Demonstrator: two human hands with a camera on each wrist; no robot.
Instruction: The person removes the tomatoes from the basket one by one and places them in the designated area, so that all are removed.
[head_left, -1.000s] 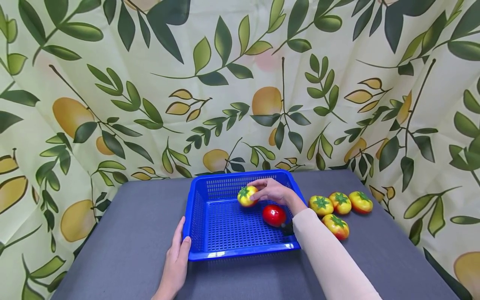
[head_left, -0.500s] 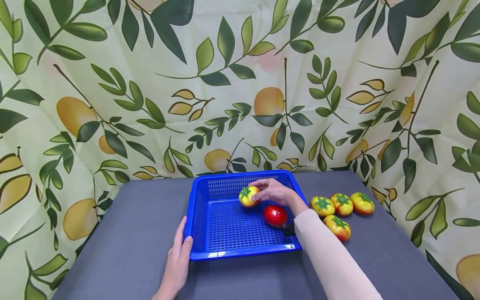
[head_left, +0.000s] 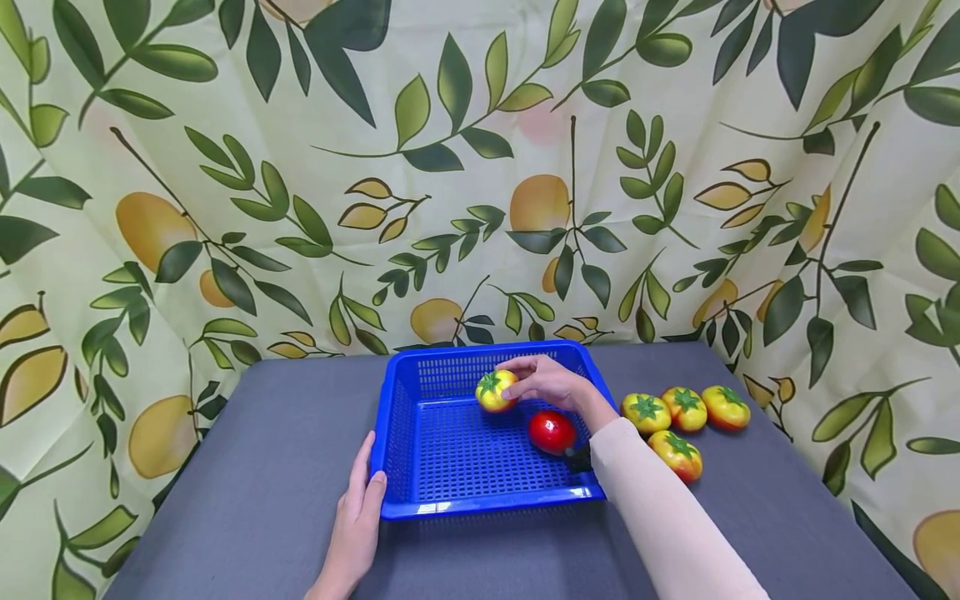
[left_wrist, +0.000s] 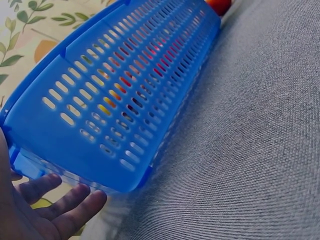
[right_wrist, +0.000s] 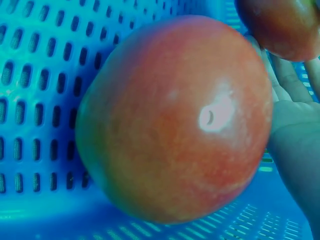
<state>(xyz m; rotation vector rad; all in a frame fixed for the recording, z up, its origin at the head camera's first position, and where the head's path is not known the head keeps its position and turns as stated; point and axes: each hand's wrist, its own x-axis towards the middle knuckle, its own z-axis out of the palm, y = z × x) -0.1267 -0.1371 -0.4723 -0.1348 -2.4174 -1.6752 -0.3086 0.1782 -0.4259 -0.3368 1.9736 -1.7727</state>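
Note:
My right hand (head_left: 551, 382) pinches a yellow-and-red tomato (head_left: 493, 392) with a green leafy top, between thumb and fingers, low inside the blue plastic basket (head_left: 487, 510). A glossy red tomato-like fruit (head_left: 552, 432) lies in the basket under the right wrist and fills much of the right wrist view; the held tomato (right_wrist: 282, 30) shows there at the top right. Along the basket's left side rests my left hand (head_left: 354, 521), thumb at the near corner of the rim. In the left wrist view its fingers (left_wrist: 75, 205) are spread and nearly straight beside the basket's end wall.
To the right of the basket, several yellow-and-red tomatoes (head_left: 682, 408) sit close together on the grey cloth-covered table (head_left: 262, 467). Behind the table hangs a curtain (head_left: 465, 183) printed with leaves and fruit. A small black device (head_left: 579, 458) is at the right wrist.
The view shifts slightly, carrying everything a little to the right. Both hands keep their places at the basket, and the right hand still holds the tomato.

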